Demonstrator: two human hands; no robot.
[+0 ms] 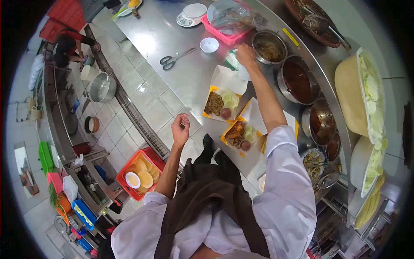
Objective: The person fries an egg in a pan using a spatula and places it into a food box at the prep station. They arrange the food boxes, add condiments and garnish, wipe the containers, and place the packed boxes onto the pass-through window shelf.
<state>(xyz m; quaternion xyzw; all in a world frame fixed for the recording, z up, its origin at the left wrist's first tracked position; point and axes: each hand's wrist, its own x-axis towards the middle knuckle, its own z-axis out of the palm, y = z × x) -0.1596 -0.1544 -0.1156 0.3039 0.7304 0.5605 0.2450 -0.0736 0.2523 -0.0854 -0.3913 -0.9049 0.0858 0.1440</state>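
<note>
My right hand [245, 55] reaches across the steel table beside a green-and-white plastic packet [233, 60] and a steel bowl of brown shredded food [269, 46]. Its fingers are bent together, and what they hold, if anything, is hidden. My left hand [181, 128] hangs in front of me, fingers curled in, with nothing visible in it. Below my right forearm stands an open food box [209, 113] with noodles, cucumber slices and a small sauce cup. Nearer me, another open box [236, 149] holds fried food, cucumber and a sauce cup. My right sleeve partly covers a further box lid.
Steel bowls of dark red sauce [298, 80] line the table's right side. Scissors [172, 61], a white bowl [209, 45], a pink basket [226, 36] and a scale [189, 16] lie farther off. A crouching person [69, 49] is at far left; a red crate [123, 185] stands lower left.
</note>
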